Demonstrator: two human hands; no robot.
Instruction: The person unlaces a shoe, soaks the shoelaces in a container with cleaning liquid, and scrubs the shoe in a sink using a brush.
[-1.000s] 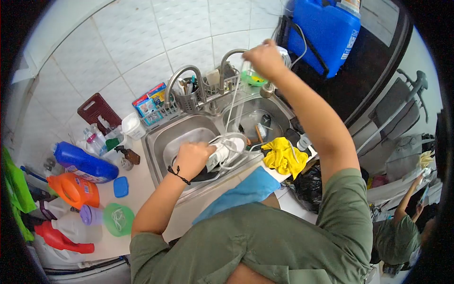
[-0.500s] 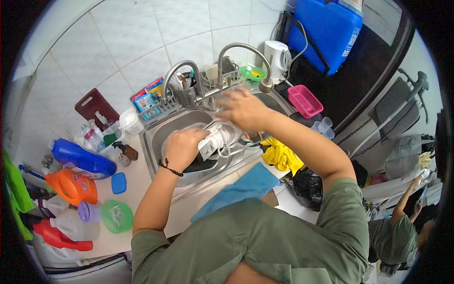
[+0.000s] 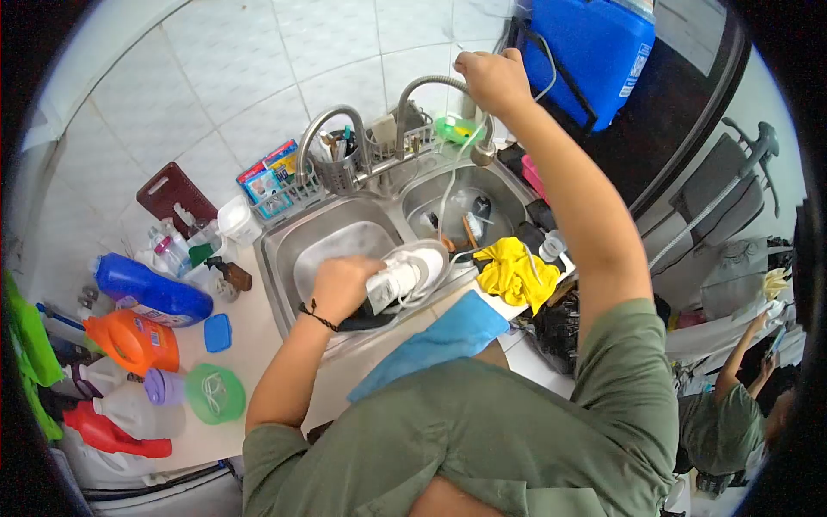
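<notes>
Over the front rim of the left sink basin (image 3: 340,250), my left hand (image 3: 343,289) is closed on a white sneaker (image 3: 403,280) with a black part near the hand. A long white shoelace (image 3: 454,172) rises from the sneaker toward my right hand (image 3: 495,79). That hand is lifted high near the wall, its fingers pinched round the lace. More lace hangs loosely about the shoe opening. In the right basin (image 3: 422,194) lie a brush (image 3: 472,226) and a dark object (image 3: 482,207).
Two curved faucets (image 3: 340,116) stand behind the basins. A yellow cloth (image 3: 512,274) and a blue cloth (image 3: 431,340) lie along the front. Detergent bottles (image 3: 142,340) and a green bowl (image 3: 215,392) crowd the left counter. A blue jerrycan (image 3: 590,52) stands at the back right.
My right hand has moved up and back from beside the sneaker, drawing the lace out long. The sneaker has shifted slightly down and right, with my left hand still on it.
</notes>
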